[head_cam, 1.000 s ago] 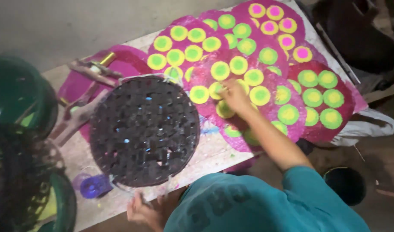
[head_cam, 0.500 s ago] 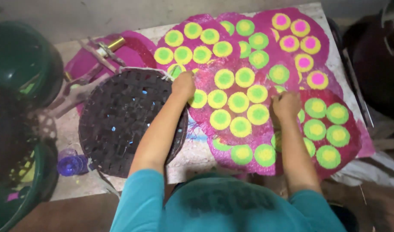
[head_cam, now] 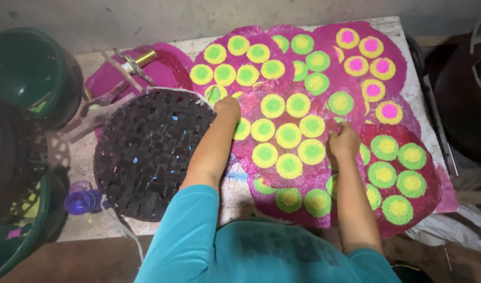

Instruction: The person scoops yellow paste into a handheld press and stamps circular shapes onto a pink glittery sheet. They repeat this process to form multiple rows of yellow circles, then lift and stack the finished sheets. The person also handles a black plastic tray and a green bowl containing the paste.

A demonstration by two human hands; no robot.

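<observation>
The left hand (head_cam: 227, 106) was laid flat on the edge of a round magenta sheet (head_cam: 282, 133) dotted with yellow-and-green circles, just beside the dark woven tray (head_cam: 146, 154). The right hand (head_cam: 344, 140) was pressed on the same sheet, further to the right. The fingers of both hands were seen together and flat, clamped on nothing. The sheet was spread on the worktop (head_cam: 235, 196), overlapped with other similar sheets (head_cam: 403, 178). It was judged that the thin sheet could be torn or creased if it were pulled unevenly, and the coloured circles could be smeared by sliding palms. A small purple bottle (head_cam: 82, 200) stood near the tray.
</observation>
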